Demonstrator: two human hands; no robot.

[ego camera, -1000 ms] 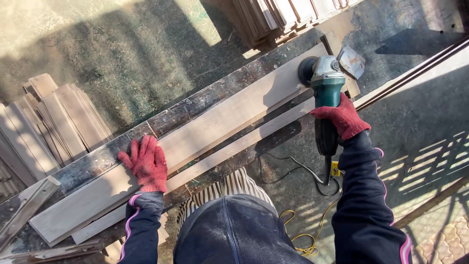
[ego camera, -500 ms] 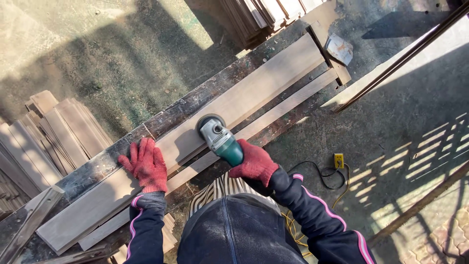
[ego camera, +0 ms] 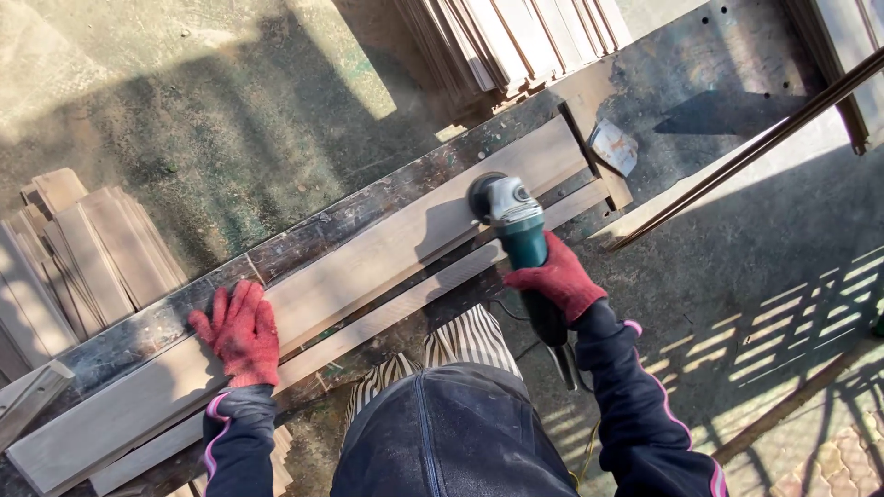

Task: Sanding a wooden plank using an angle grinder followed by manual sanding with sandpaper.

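A long pale wooden plank [ego camera: 368, 262] lies diagonally on a dark, stained workbench [ego camera: 304, 230]. My left hand [ego camera: 238, 331], in a red glove, presses flat on the plank near its lower left part. My right hand [ego camera: 559, 276], also red-gloved, grips a green and silver angle grinder [ego camera: 512, 219] whose disc rests on the plank toward its upper right end. A narrower strip of wood [ego camera: 396, 308] lies alongside the plank on the near side.
Stacks of thin boards sit at the left [ego camera: 74, 258] and at the top [ego camera: 516, 37]. A metal scrap [ego camera: 612, 145] lies at the bench's far end. Long dark rods [ego camera: 755, 138] cross the ground at right. The grinder's cable trails by my legs.
The grinder has moved back up the plank toward the upper right, after sweeping down close to my left hand half a second ago. My left hand stays pressed on the plank.
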